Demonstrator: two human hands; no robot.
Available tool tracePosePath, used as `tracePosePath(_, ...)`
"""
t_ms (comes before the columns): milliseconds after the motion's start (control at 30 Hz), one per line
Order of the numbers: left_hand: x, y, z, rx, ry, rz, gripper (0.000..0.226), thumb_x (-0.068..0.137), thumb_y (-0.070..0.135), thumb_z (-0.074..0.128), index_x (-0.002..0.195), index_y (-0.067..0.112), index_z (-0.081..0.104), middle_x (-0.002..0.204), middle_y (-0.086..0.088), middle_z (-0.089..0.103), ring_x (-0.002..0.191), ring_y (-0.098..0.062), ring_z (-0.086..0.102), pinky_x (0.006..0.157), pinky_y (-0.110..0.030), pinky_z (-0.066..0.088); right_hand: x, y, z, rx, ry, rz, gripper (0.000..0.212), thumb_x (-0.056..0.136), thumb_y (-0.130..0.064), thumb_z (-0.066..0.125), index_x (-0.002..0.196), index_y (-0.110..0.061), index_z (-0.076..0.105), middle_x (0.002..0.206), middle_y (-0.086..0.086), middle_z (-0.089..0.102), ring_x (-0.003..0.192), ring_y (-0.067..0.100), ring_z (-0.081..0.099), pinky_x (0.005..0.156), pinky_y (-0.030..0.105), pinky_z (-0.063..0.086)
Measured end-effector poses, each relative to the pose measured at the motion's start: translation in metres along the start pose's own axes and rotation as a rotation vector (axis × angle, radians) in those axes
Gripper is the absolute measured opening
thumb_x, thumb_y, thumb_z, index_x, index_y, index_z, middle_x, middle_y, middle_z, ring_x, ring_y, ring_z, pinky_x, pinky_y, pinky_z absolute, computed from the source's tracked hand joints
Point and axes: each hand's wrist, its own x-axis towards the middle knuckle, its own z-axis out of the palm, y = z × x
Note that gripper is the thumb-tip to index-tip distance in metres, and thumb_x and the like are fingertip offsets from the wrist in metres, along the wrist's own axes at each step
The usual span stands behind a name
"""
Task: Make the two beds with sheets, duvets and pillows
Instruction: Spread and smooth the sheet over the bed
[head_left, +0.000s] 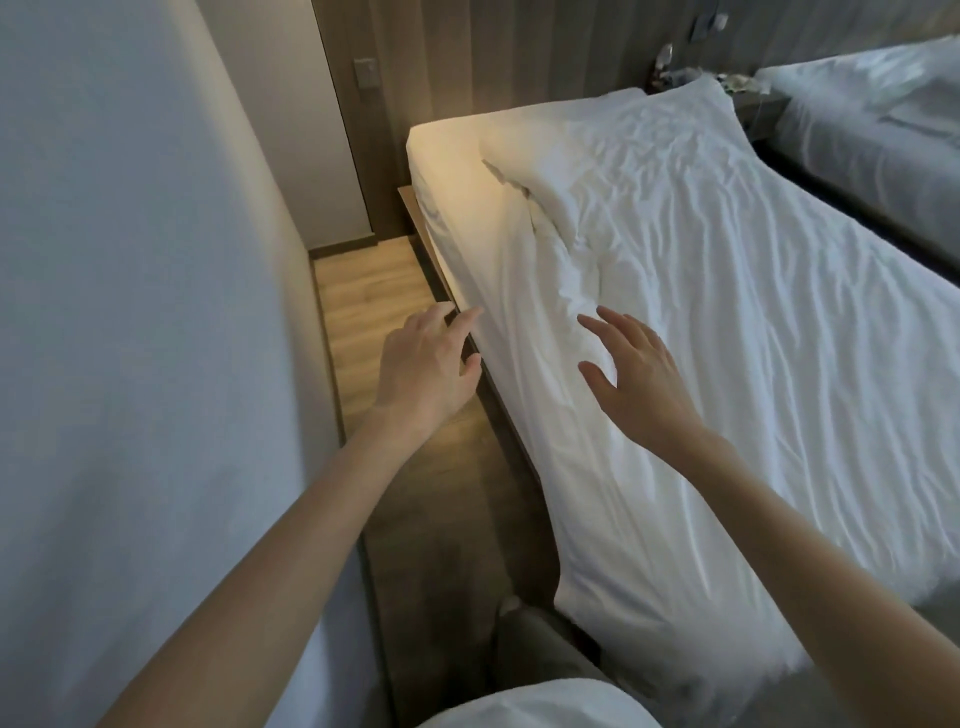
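Head camera view: a person is standing at the foot corner of the near bed, with a pale wall (130, 312) rising at far left and a strip of wood floor (363, 291) running alongside it. The left hand (426, 364) is reaching forward with fingers spread and holding nothing, its fingertips just beside the hanging edge of the bedding. A white sheet (447, 171) is already covering the mattress and is showing bare at the head corner. The duvet (727, 312) is lying spread over most of this bed, but it is bunching along the left side, folding back at the top corner and wrinkling throughout. The right hand (639, 374) is hovering over that bunched edge, fingers splayed and gripping nothing; contact cannot be told. No pillow is plainly showing here. Past a cluttered nightstand (763, 104), bed 2 (872, 130) is carrying rumpled white bedding at far right, mostly out of frame. Judging by this, sheet and duvet are on bed 1, while straightening, pillows and likely bed 2 are remaining.
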Motion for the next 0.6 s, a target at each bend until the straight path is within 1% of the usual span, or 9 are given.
tracePosePath(100,0.048,-0.023,0.007,0.014,0.01,0.02,0.054,0.097,0.037,0.05,0.148,0.027,0.034,0.151,-0.004,0.037,0.138,-0.022,0.036,0.111,-0.042,0.036,0.055,0.0,0.011,-0.027,0.039,-0.009,0.051,0.097,-0.028,0.055,0.145,-0.022,0.042,0.154,0.005,0.036,0.142,0.029,0.03,0.116,0.05,0.026)
tracePosePath(200,0.108,-0.05,0.02,0.037,0.015,0.04,0.053,0.098,0.038,0.048,0.148,0.028,0.034,0.152,-0.002,0.036,0.14,-0.022,0.034,0.112,-0.042,0.032,0.122,0.005,0.029,-0.035,0.041,-0.021,0.051,0.096,-0.028,0.055,0.145,-0.022,0.041,0.154,0.006,0.036,0.142,0.029,0.03,0.115,0.052,0.027)
tracePosePath(300,0.179,-0.076,0.033,0.08,-0.01,0.061,0.053,0.098,0.04,0.046,0.149,0.03,0.031,0.153,-0.001,0.035,0.141,-0.023,0.032,0.113,-0.044,0.032,0.198,0.011,0.047,-0.04,0.04,-0.028,0.051,0.096,-0.029,0.055,0.145,-0.022,0.04,0.154,0.006,0.035,0.142,0.03,0.029,0.115,0.051,0.027)
tracePosePath(433,0.27,-0.111,0.037,0.179,-0.102,0.113,0.055,0.1,0.043,0.042,0.151,0.03,0.026,0.158,-0.002,0.027,0.145,-0.025,0.024,0.116,-0.047,0.026,0.304,0.016,0.07,-0.018,-0.009,0.003,0.052,0.097,-0.03,0.053,0.146,-0.024,0.039,0.155,0.004,0.034,0.144,0.028,0.027,0.117,0.049,0.024)
tracePosePath(600,0.365,-0.163,0.032,0.22,-0.125,0.13,0.056,0.1,0.043,0.041,0.151,0.03,0.024,0.16,-0.001,0.021,0.147,-0.025,0.018,0.118,-0.047,0.023,0.421,0.009,0.09,-0.008,-0.054,0.031,0.052,0.098,-0.03,0.052,0.148,-0.026,0.037,0.156,0.001,0.032,0.144,0.026,0.026,0.115,0.046,0.024)
